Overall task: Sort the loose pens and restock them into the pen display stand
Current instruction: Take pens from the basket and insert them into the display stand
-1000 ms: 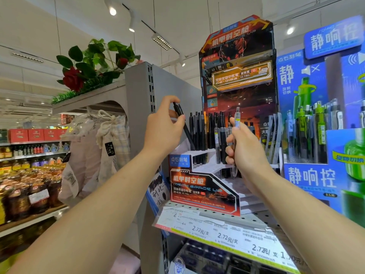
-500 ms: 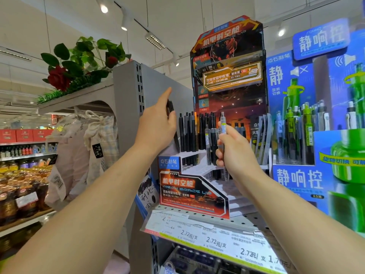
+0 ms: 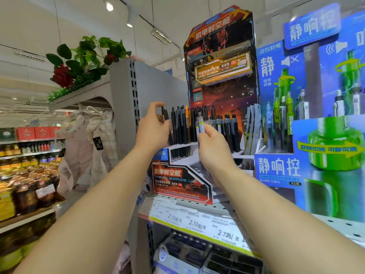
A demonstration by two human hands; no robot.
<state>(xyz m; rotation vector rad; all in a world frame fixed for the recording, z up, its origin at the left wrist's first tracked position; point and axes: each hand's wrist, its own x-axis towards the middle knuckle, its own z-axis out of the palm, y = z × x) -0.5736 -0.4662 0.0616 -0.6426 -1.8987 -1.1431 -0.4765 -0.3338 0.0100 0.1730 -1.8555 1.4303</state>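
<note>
A red-and-black cardboard pen display stand (image 3: 178, 179) sits on the shelf, its white stepped tiers holding several upright black pens (image 3: 182, 125). My left hand (image 3: 152, 129) is at the stand's left end, fingers curled around a black pen (image 3: 164, 113) that stands slanted at the top tier. My right hand (image 3: 212, 143) pinches a clear pen with a yellow-green label (image 3: 201, 125), upright in front of the middle row of pens.
A blue-and-green pen display (image 3: 308, 135) stands directly right of the stand. Price labels (image 3: 195, 224) line the shelf edge below, with boxed stock underneath. A grey shelf upright (image 3: 134, 107) is left of my left hand; bags hang beyond it.
My left hand lowered the black pen toward the stand's left tier and its fingers loosened around it. My right hand shifted the clear pen slightly left. The camera view moved.
</note>
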